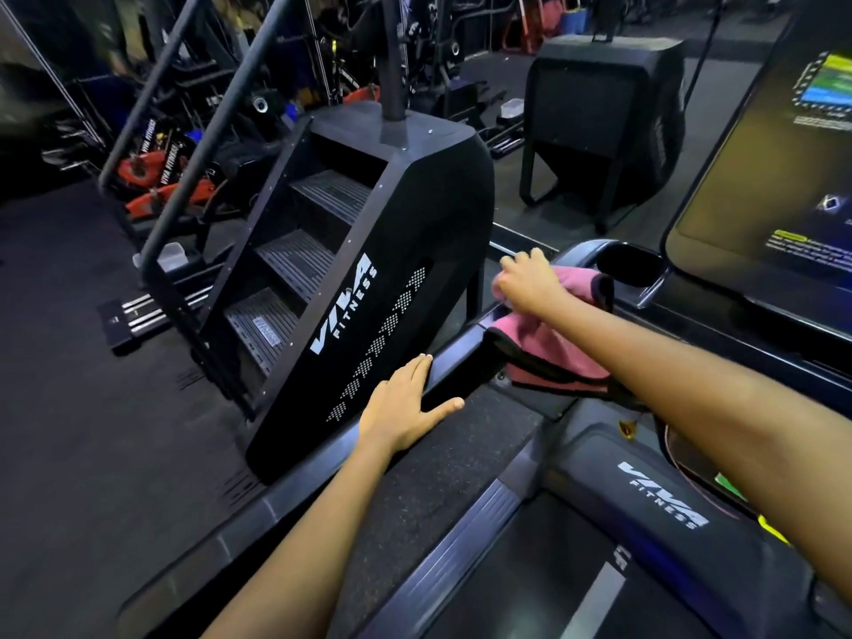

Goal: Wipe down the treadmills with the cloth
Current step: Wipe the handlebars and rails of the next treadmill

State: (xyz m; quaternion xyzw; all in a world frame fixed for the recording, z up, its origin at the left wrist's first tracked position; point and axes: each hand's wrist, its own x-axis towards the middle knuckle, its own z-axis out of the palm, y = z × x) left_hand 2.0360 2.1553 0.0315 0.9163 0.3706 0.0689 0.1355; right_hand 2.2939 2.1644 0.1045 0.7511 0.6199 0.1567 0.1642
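- Pink cloth (548,348) with a dark edging lies draped over the treadmill's left handrail (442,366), toward 1 o'clock from the middle of the view; its lower fold hangs off the rail toward the deck.
- Right hand (530,283) reaches across and bunches the cloth's upper end; the grip is clamped on the fabric, fingers curled over it, though the fingertips are blurred.
- Left hand (405,408) rests flat on the same handrail at 7 o'clock from the cloth, well apart from it; its grip is apart, fingers straight along the rail's outer edge and the thumb spread to the inner side.
- Treadmill (664,495) fills the lower right, its motor cover marked VIVA FITNESS; the belt is cut off by the bottom edge.
- Console screen (756,186) at 2 o'clock is lit but cut off at the right edge, its text too small to read.
- Black stair climber (369,269) stands just beside the rail at 10 o'clock.
- Right forearm hides part of the cloth's far side and the console's lower part.
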